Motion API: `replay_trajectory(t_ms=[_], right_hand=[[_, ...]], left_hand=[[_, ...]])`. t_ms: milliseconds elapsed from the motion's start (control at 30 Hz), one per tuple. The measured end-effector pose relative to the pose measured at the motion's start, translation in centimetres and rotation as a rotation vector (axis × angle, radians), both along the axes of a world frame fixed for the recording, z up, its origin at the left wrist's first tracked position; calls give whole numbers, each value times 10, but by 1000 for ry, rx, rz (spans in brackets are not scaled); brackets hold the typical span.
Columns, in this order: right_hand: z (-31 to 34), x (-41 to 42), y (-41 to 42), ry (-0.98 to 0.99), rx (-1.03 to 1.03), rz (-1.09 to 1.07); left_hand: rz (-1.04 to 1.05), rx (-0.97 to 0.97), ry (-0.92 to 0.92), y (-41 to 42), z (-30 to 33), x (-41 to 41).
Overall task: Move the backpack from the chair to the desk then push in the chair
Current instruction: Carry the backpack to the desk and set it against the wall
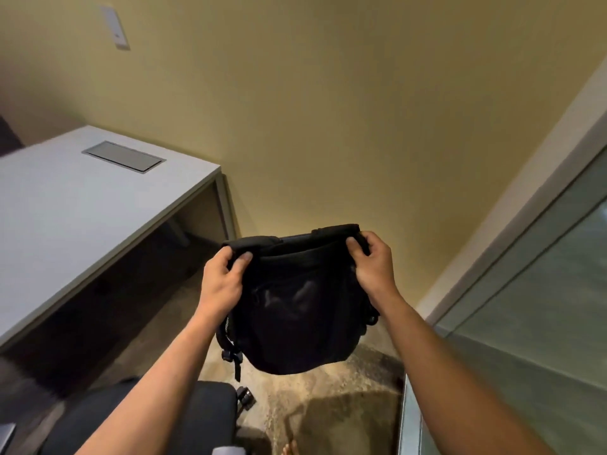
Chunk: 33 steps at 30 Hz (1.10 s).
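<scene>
A black backpack [295, 310] hangs in the air in front of me, above the floor and clear of the chair. My left hand [223, 277] grips its top left corner and my right hand [372, 262] grips its top right corner. The dark chair seat [210, 412] lies below my left forearm at the bottom of the view. The white desk [65, 218] stands to the left, its top bare apart from a grey cable hatch [124, 156].
A beige wall [328, 110] rises straight ahead. A glass partition [532, 290] with a pale frame runs along the right. Speckled carpet [328, 389] covers the floor between chair and wall. A white wall plate [115, 27] sits high on the left.
</scene>
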State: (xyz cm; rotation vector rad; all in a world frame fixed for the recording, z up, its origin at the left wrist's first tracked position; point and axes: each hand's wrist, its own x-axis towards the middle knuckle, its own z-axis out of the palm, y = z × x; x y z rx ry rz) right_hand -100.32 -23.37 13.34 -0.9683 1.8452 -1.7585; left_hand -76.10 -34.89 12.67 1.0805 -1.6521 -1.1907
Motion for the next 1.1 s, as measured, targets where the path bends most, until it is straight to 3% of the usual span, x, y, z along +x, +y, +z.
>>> replay_trajectory(t_ms=[467, 1100], right_hand=[[12, -30, -166, -1, -50, 164], [26, -85, -387, 30, -94, 462]], left_hand=[[119, -61, 0, -119, 21, -12], [464, -49, 72, -250, 37, -62]])
